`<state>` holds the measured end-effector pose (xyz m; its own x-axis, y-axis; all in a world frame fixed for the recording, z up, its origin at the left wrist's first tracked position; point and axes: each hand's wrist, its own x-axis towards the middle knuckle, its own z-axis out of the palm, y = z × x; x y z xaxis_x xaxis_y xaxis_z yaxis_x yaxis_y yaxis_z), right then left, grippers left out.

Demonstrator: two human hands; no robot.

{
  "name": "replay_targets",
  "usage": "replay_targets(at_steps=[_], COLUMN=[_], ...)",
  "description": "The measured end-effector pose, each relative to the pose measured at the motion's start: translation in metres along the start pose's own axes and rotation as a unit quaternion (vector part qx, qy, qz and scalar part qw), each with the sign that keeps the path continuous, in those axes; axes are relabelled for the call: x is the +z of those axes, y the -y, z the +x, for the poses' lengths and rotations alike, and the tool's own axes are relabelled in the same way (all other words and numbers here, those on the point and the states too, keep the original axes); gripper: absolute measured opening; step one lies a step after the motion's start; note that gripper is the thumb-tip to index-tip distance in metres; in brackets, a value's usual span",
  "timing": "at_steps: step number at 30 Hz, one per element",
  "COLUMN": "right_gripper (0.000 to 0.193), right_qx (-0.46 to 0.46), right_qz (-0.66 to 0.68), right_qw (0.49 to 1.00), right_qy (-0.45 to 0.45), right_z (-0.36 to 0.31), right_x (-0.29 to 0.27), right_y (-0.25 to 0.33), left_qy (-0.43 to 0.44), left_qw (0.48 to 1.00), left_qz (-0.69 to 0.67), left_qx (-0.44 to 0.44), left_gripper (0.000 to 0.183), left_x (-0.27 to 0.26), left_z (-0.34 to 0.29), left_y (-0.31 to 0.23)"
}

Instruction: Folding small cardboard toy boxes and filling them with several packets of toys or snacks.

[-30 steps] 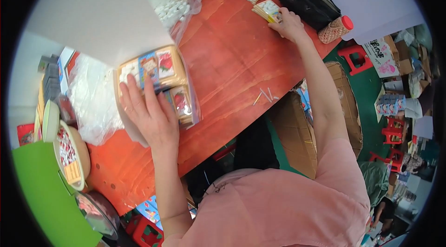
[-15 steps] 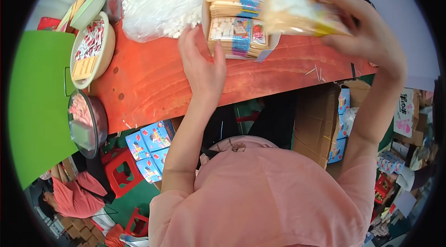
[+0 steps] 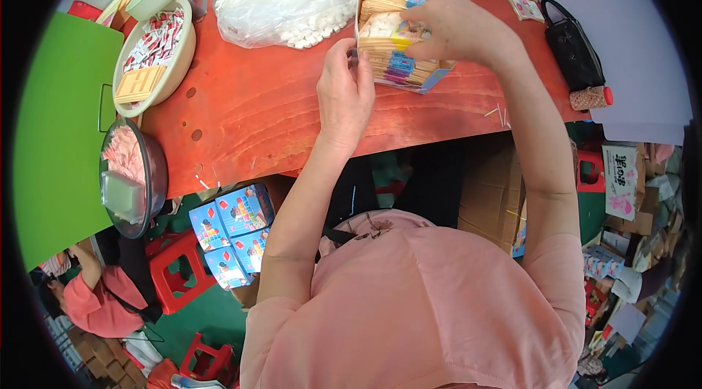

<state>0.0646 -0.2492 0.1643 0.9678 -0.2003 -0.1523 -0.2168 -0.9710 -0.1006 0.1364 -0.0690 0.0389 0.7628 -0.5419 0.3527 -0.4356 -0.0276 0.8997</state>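
An open-topped white and blue carton (image 3: 441, 79) stands on the table, packed with flat clear packets of white marshmallows and biscuits in stacks. My right hand (image 3: 468, 29) reaches over it from the right. Its fingers close on the right end of a marshmallow packet (image 3: 382, 25) with a yellow edge, which lies on the near stack. Part of the packet is hidden under the fingers. At the carton's near left corner is my left hand (image 3: 344, 100), fingers against the side and thumb at the front.
Behind the carton's left lies a clear bag of marshmallows (image 3: 274, 1). A cream basin (image 3: 179, 60) of sachets and biscuits sits at the table's left end, above a dark bowl (image 3: 150, 184). On the right are a black pouch (image 3: 574, 53) and blue boxes (image 3: 232, 232) stand below.
My right hand has brought the packet left and down onto the near stack. My left hand has closed in on the carton's corner. The whole view has shifted slightly.
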Motion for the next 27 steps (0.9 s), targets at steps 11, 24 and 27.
replay_targets(at_steps=[11, 24, 27], right_gripper=[0.063, 0.024, 0.019], right_qx=[0.0, -0.059, -0.052], right_qz=[0.137, 0.0, 0.012], right_qw=[0.987, 0.953, 0.961], right_qy=[-0.084, -0.299, -0.27], right_z=[-0.026, -0.087, -0.085], right_x=[0.024, 0.058, 0.056], right_y=[-0.005, -0.007, -0.007], left_qy=[0.013, 0.051, 0.057], left_qw=[0.915, 0.884, 0.873], left_qz=[0.208, 0.279, 0.315], left_qx=[0.346, 0.371, 0.369], left_gripper=[0.044, 0.037, 0.036], left_x=[0.035, 0.035, 0.032], left_z=[0.013, 0.018, 0.016], left_y=[0.0, -0.008, -0.006])
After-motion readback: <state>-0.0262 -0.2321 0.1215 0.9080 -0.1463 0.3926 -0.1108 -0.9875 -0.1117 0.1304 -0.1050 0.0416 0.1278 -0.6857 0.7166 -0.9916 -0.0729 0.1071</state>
